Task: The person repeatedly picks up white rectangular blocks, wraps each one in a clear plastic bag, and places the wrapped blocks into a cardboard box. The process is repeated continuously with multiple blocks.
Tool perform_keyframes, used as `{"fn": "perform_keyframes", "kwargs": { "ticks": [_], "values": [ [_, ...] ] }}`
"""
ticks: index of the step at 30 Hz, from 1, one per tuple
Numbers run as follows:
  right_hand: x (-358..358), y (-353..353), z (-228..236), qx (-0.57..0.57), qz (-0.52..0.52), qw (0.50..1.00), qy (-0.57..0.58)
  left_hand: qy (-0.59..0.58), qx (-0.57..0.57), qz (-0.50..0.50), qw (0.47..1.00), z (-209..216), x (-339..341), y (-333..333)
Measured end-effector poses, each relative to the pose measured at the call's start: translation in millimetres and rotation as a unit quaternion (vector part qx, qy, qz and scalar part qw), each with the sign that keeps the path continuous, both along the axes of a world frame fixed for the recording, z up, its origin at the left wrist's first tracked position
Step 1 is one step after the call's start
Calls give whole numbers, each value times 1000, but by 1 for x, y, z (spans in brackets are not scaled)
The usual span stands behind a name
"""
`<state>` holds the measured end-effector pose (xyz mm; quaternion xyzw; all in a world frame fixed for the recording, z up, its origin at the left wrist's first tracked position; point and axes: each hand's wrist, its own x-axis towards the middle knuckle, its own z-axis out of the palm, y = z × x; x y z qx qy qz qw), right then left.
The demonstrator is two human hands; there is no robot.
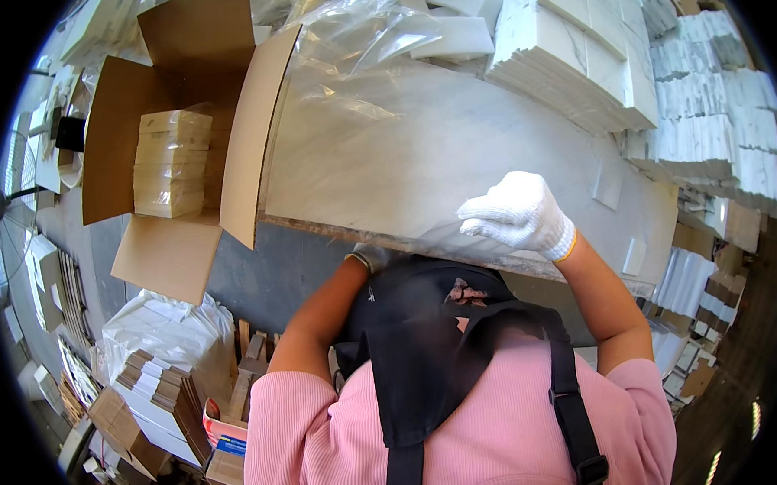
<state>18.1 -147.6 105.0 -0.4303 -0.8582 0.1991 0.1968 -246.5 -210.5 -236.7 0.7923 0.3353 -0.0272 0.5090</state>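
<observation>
My right hand (522, 215), in a white knit glove with an orange cuff edge, is raised over the near side of the pale worktable (385, 156). Its fingers are bent and pressed together, pointing left. A faint, see-through blur shows by the fingertips; what they hold, if anything, I cannot make out. My left hand (375, 256), gloved too, is low at the table's front edge, beside the black apron (419, 354). Its fingers are hidden. To the left, an open cardboard box (247, 140) holds a stack of plastic-wrapped cream-coloured blocks (172, 165).
Crumpled clear plastic (353, 36) covers part of the table's far side. Stacks of white marble-look tiles (571, 44) stand at the far right, with more tile stacks (704, 116) beyond. A thin white strip (634, 256) lies near the right corner. Folded cartons (161, 391) stand at lower left.
</observation>
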Motion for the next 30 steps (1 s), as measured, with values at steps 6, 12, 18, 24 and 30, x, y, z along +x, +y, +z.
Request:
{"fn": "perform_keyframes", "kwargs": {
  "ticks": [6, 12, 18, 24, 30],
  "values": [
    [12, 25, -21, -28, 27, 997, 60, 208, -39, 21, 977, 115, -34, 16],
    [26, 40, -41, -91, 45, 992, 75, -12, -95, 339, 936, 244, -57, 16],
    [22, 46, -38, -109, 51, 990, 66, -207, -68, 284, 934, 255, 33, 65],
    [40, 42, -47, -356, -137, 908, 172, -227, -297, 172, 911, 264, 72, 126],
    [75, 15, -75, -454, -123, 804, 363, -201, -319, 194, 906, 269, 82, 145]
  ]
}}
